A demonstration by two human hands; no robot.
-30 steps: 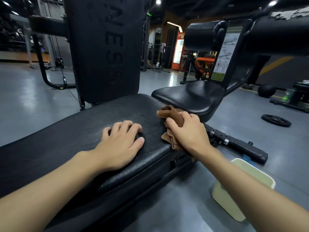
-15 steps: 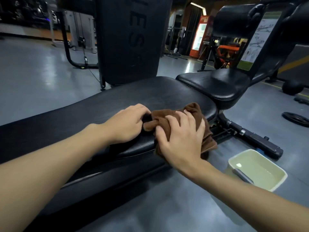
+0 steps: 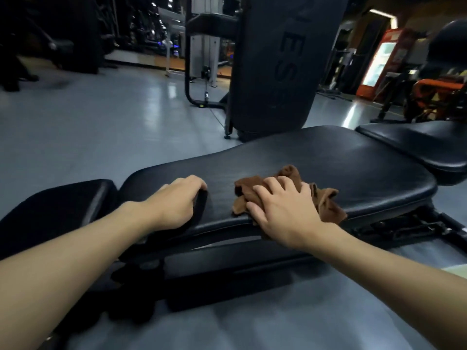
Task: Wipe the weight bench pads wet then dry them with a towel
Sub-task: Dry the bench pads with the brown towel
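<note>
Pressing the cloth (image 3: 328,204) onto the pad (image 3: 353,168), my right hand (image 3: 285,213) lies flat, fingers spread. My left hand (image 3: 177,203) rests on the pad beside the cloth, fingers loosely curled, empty. Tub (image 3: 457,270) contents: cannot tell.

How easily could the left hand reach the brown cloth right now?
Probably easily: the left hand rests on the pad beside the cloth, only bare pad between. The right hand presses the cloth.

noted: brown towel (image 3: 327,203), plain. black worktop pad (image 3: 328,157), faint grain. grey floor (image 3: 101,127), pale glare streaks. black upright panel (image 3: 278,59), tone-on-tone lettering. orange-red cabinet (image 3: 379,59), lit pale front. orange machine frame (image 3: 437,89), plain.
</note>
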